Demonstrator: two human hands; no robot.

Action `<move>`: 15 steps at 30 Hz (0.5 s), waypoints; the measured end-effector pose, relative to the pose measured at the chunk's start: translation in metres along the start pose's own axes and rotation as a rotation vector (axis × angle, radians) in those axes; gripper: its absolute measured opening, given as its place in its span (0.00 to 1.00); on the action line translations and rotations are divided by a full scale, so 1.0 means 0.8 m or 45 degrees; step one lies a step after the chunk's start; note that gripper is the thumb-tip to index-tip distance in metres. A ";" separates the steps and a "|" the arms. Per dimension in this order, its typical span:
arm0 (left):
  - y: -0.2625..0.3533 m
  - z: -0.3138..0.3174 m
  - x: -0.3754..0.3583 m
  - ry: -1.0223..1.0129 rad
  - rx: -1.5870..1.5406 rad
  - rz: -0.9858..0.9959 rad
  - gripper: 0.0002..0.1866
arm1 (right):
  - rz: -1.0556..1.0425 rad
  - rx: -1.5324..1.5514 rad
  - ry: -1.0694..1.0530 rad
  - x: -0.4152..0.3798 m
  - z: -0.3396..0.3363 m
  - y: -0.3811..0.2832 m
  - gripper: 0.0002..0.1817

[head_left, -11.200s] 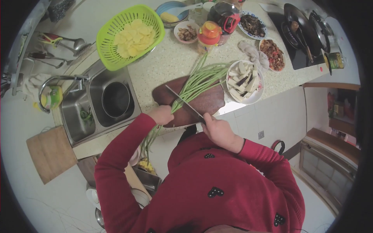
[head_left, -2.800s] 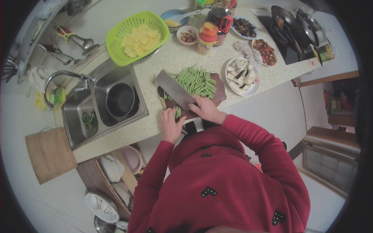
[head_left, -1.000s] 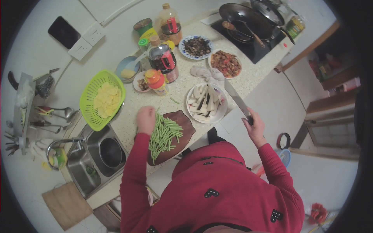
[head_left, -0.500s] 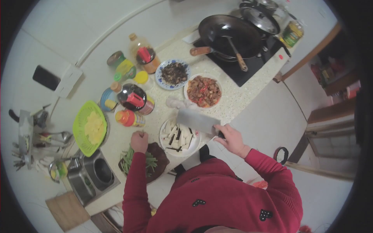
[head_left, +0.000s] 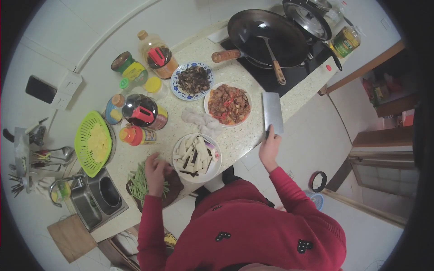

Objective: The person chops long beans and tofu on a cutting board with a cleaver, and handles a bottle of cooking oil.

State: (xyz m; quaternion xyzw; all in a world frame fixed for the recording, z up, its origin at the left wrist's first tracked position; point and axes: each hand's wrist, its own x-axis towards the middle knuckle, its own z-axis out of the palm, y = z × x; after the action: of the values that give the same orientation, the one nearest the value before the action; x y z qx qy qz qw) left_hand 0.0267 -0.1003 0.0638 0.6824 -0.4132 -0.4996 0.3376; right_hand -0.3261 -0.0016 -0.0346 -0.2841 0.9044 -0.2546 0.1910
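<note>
A wide-bladed cleaver is in my right hand, its blade upright in view near the counter's front edge, below the stove. Over the cut green beans on a dark round board is my left hand, fingers apart and slightly blurred, with nothing visible in them. A white plate of cut eggplant strips lies just right of my left hand. Behind that plate a crumpled whitish cloth rests on the counter.
Plates of cooked meat and dark chopped food stand farther back. A wok with a spatula sits on the stove. Sauce bottles line the wall side. Left are a green basket and the sink.
My right hand has swung the cleaver away from the eggplant plate to the right, turning its blade upward in view. My left hand's fingers have opened from a closed shape.
</note>
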 end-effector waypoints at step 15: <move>0.067 0.203 0.103 -0.497 1.533 0.641 0.19 | -0.411 0.472 0.441 0.087 -0.045 -0.060 0.21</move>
State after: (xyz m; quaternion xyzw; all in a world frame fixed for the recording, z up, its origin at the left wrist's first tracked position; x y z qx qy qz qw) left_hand -0.1284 -0.2058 0.0330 0.5319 -0.8187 -0.2027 -0.0759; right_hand -0.3769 -0.0652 0.0079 -0.3368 0.8047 -0.4873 0.0397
